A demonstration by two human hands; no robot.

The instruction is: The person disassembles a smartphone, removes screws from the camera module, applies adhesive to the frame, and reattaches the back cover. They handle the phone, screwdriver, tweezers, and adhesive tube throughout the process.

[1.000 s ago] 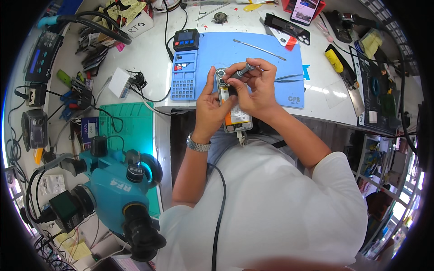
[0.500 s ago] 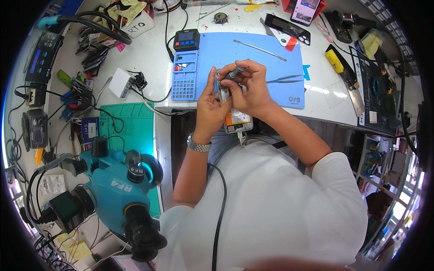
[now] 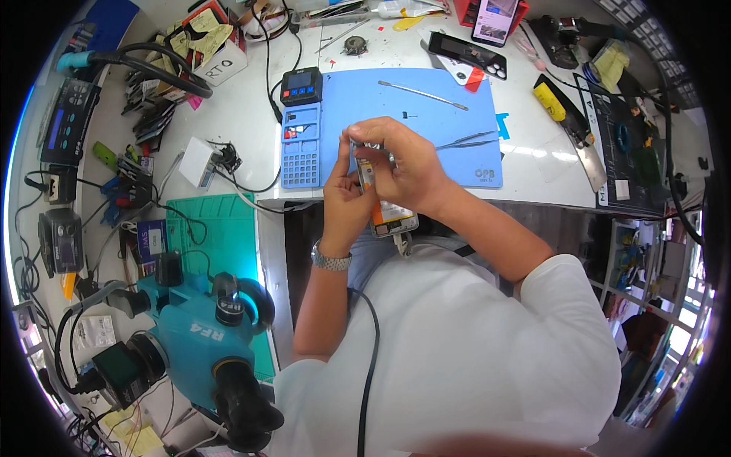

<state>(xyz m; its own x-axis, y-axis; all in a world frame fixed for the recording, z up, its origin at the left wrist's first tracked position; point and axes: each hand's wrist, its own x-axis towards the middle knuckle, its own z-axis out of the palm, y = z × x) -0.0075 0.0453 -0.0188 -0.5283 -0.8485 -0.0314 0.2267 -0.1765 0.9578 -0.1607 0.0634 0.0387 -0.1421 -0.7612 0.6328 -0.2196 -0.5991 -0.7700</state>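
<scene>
The left hand is gripping an opened phone with its fingers; the right hand is covering the upper end, its grip being unclear.

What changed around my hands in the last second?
Your right hand has moved left, over the upper end of the opened phone; the grey tool it held is no longer clearly visible, so release is uncertain. Dark bits show on the blue mat, perhaps uncovered. Your left hand still grips the phone; the tweezers stay on the mat.
</scene>
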